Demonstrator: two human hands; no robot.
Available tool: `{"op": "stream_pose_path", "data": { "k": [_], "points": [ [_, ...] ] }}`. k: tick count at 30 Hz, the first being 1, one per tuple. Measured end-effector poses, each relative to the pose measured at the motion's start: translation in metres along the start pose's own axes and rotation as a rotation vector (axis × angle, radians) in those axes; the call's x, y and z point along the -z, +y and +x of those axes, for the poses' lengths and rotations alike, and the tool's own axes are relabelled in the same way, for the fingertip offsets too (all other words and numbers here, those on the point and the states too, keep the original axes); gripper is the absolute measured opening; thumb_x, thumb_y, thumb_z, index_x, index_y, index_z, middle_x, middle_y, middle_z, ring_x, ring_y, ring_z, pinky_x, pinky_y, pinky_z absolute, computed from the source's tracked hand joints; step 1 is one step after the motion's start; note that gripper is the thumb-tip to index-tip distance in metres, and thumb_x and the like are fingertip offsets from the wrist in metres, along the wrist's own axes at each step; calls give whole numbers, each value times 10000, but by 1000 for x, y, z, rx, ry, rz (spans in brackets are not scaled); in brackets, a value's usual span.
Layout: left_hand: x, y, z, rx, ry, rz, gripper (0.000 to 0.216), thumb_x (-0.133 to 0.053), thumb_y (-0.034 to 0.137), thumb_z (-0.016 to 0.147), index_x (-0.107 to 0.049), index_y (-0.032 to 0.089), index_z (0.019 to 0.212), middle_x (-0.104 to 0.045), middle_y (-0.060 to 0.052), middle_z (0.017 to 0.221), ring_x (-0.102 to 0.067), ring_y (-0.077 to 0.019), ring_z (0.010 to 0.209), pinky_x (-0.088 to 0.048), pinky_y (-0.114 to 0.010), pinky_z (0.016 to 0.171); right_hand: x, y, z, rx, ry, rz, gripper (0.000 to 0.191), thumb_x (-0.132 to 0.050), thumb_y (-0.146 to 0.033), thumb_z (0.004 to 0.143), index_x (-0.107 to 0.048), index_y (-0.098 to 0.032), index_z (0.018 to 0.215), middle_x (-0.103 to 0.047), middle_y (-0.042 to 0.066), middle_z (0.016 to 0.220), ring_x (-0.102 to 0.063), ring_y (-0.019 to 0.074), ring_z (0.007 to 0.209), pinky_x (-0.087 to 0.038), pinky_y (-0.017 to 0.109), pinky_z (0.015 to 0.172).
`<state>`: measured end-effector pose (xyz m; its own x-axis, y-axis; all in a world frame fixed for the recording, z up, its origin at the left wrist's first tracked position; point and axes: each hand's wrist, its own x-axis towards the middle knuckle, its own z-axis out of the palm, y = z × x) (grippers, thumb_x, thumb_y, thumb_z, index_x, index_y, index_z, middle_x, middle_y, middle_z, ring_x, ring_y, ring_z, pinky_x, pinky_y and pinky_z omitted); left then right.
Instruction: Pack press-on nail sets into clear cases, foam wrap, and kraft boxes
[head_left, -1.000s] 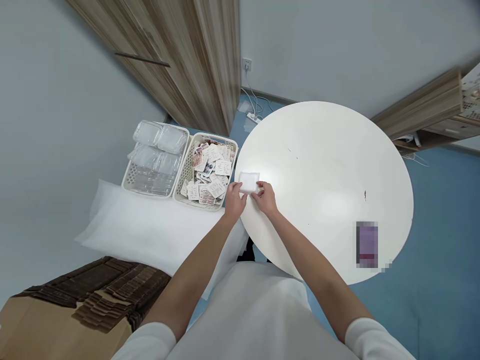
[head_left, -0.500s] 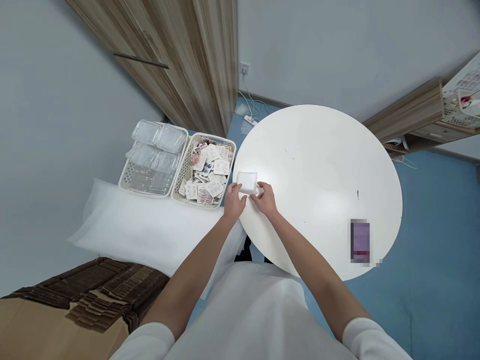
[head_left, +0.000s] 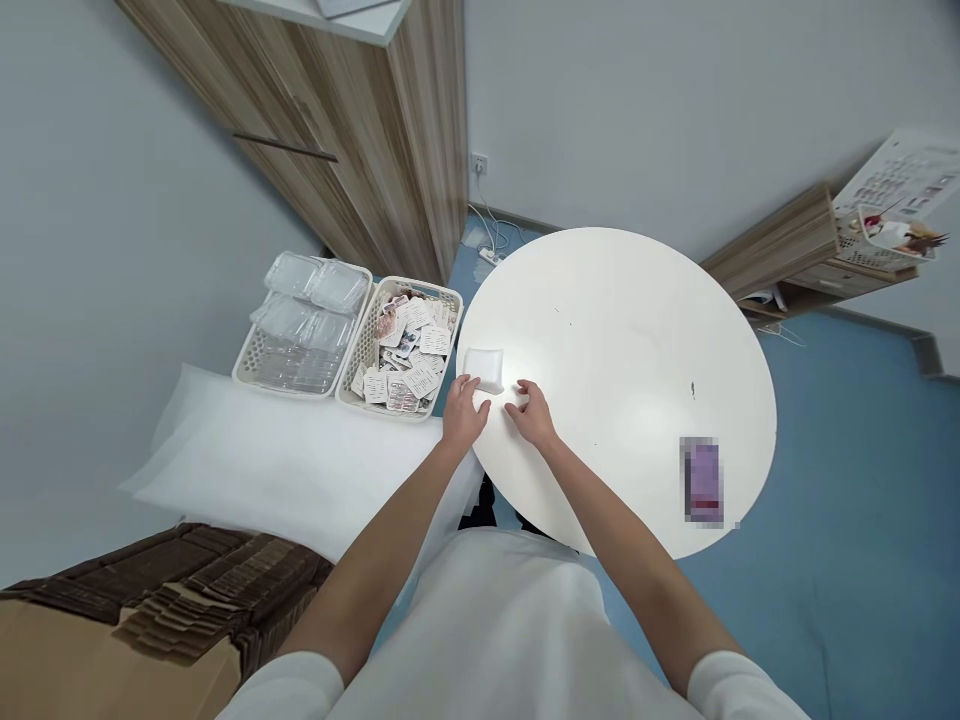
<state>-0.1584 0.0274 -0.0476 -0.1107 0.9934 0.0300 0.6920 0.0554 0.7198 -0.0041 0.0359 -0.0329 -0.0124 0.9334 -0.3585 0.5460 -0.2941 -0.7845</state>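
A small white square packet (head_left: pixel 484 366) lies on the round white table (head_left: pixel 630 330) near its left edge. My left hand (head_left: pixel 463 412) is at the packet's near left corner, fingers curled and touching it. My right hand (head_left: pixel 532 411) rests on the table just to the right of the packet and a little apart from it. Its fingers are pinched round a small white bit that I cannot make out.
Left of the table stand two pale baskets, one with clear plastic boxes (head_left: pixel 298 322) and one with small printed cards (head_left: pixel 405 350). A white foam sheet (head_left: pixel 285 462) and a cardboard box (head_left: pixel 90 640) lie nearer me. A blurred purple object (head_left: pixel 702 481) sits on the table's right side.
My right hand has come off the packet and drawn slightly right. The packet now lies flat with only my left hand on it. The view has tilted up a little.
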Motion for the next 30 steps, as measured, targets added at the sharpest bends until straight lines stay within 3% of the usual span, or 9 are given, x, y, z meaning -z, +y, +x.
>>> {"op": "stream_pose_path", "data": {
  "k": [9,17,20,25,30],
  "points": [
    [-4,8,-40,-45,14,13,303,-536,227,740,-532,187,1040,-473,-109,1179,-458,-250,1126,-434,-415,899,39,43,-38,-63,-105,-20,521,-527,-332,690,-391,-233,1183,-517,47,1028,-533,116,640,-470,306,639],
    [11,22,-111,35,-17,14,233,-494,266,748,-569,192,956,-585,-63,1003,-567,-223,962,-477,-401,841,77,73,-69,13,-186,0,367,-515,-303,676,-497,-238,1037,-568,3,882,-538,115,615,-454,292,617],
    [18,28,-137,58,-55,-20,201,-472,287,766,-584,227,921,-618,-41,946,-592,-226,898,-505,-396,785,85,82,-79,56,-260,6,300,-485,-310,693,-528,-227,979,-568,-18,740,-548,134,636,-448,293,623],
    [31,39,-177,153,50,-13,174,-488,317,759,-601,300,892,-631,-31,936,-601,-231,873,-524,-380,745,72,78,-87,167,-388,-33,267,-495,-353,700,-548,-221,926,-502,-46,584,-532,149,594,-445,301,593],
    [59,38,-227,308,257,79,182,-480,313,771,-593,287,912,-621,-36,959,-577,-241,916,-495,-388,796,21,36,-96,370,-643,-77,297,-512,-397,718,-543,-237,966,-560,-24,662,-546,153,613,-458,315,610]
  ]
}}
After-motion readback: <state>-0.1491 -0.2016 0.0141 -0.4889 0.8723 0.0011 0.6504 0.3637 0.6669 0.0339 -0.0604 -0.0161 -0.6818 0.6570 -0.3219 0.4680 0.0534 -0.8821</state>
